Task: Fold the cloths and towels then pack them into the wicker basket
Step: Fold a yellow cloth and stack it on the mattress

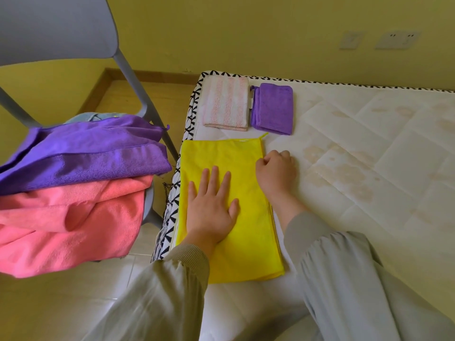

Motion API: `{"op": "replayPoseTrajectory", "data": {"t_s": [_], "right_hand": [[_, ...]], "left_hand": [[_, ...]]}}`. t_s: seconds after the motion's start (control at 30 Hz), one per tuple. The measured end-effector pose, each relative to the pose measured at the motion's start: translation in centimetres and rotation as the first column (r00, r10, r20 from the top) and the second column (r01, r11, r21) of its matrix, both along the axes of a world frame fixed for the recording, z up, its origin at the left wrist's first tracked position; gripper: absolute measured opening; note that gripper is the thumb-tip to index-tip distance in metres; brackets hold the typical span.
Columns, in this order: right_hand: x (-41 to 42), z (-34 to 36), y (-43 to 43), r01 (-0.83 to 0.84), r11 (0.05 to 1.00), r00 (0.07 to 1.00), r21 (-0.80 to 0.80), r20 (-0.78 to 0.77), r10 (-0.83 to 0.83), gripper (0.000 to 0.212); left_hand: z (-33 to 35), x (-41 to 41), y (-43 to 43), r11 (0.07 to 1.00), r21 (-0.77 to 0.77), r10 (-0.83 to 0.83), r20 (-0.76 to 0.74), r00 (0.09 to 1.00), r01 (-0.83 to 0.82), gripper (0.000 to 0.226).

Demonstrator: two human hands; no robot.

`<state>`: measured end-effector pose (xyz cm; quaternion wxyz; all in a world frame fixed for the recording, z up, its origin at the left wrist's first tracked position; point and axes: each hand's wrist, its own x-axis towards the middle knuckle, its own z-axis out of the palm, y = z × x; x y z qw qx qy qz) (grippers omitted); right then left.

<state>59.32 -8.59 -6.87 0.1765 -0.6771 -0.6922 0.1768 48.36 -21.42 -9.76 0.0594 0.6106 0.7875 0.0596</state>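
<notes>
Head view shows the yellow cloth [246, 242] lying flat on the mattress [369, 156], already doubled into a long strip. The left hand [211, 205] rests on its middle with fingers spread and palm down. The right hand [275, 171] sits at the cloth's right edge with fingers curled, and I cannot tell whether it pinches the hem.

Beyond the yellow cloth lie a folded striped towel [226, 104] and a folded purple cloth [273, 108]. To its left a chair [123, 62] holds a purple towel [86, 153] on a pink towel [69, 217]. No wicker basket is in sight.

I'd say smoothing comes first. Sweep the flat palm outward, line up the layered right edges, then bring the near end up to the far hem and match the corners.
</notes>
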Motion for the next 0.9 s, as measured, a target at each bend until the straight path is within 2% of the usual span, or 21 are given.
{"op": "replayPoseTrajectory", "data": {"t_s": [0.1,0.23,0.37,0.43,0.53,0.6,0.67,0.73,0.8,0.87,0.9], "right_hand": [[-0.9,0.5,1.7,-0.018,0.999,0.999,-0.041,-0.028,0.016,0.028],[-2.4,0.4,2.7,-0.094,0.995,0.995,0.031,-0.030,0.095,0.023],[-1.6,-0.4,2.8,-0.077,0.992,0.981,0.097,0.184,0.059,0.028],[-1.6,-0.5,2.7,-0.053,0.993,0.975,0.105,0.218,0.029,0.028],[-2.0,-0.1,2.3,-0.015,0.971,0.996,0.237,0.087,-0.006,0.018],[-2.0,-0.1,2.0,-0.079,0.895,0.994,0.440,-0.034,0.104,0.011],[-2.1,-0.5,1.3,-0.231,0.812,0.954,0.536,-0.041,0.298,0.017],[-2.0,-1.3,0.7,-0.420,0.762,0.895,0.492,0.085,0.438,0.032],[-1.6,-1.7,0.4,-0.520,0.799,0.853,0.302,0.243,0.462,0.044],[-1.0,-1.9,1.1,-0.480,0.869,0.842,0.119,0.342,0.418,0.049],[-0.6,-1.8,1.4,-0.423,0.903,0.860,0.075,0.347,0.374,0.051]], "left_hand": [[-0.1,0.1,-0.1,1.000,0.001,-0.008,-0.009,1.000,0.008,0.073],[-0.2,0.2,0.0,1.000,0.031,0.000,-0.008,1.000,0.001,0.071],[-0.4,0.1,0.0,0.999,0.040,-0.001,-0.001,1.000,0.001,0.069],[-0.4,0.0,0.0,0.999,0.046,0.003,0.003,1.000,-0.003,0.068],[-0.4,0.0,0.0,0.999,0.038,0.004,0.004,1.000,-0.004,0.068],[-0.4,0.0,0.0,0.999,0.047,0.010,0.006,1.000,-0.010,0.068],[-0.4,0.1,0.0,0.998,0.055,0.017,0.011,1.000,-0.018,0.069],[-0.5,0.1,0.0,0.998,0.054,0.026,0.018,0.999,-0.027,0.072],[-0.5,0.0,0.0,0.998,0.051,0.034,0.027,0.999,-0.035,0.074],[-0.4,-0.1,0.1,0.998,0.047,0.036,0.028,0.999,-0.038,0.075],[-0.4,-0.1,0.1,0.999,0.041,0.033,0.027,0.999,-0.034,0.076]]}}
